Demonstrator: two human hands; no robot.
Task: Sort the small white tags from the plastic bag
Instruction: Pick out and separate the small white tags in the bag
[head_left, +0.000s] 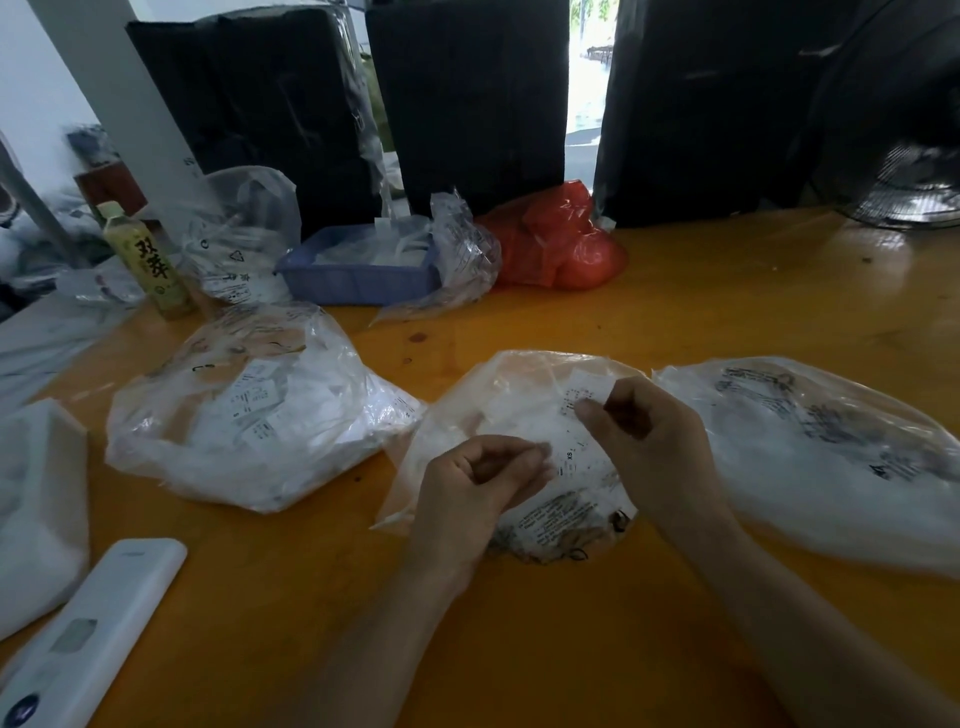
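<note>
Nearest me, the left hand (480, 475) pinched the clear plastic bag (519, 415); the right hand (649, 431) pinched a small white printed tag (587, 387). Sorting underway; I judged placing it came next.

white tags (586, 391) | printed, bunched, raised | over clear plastic bag (519, 410) | mid-table
</note>
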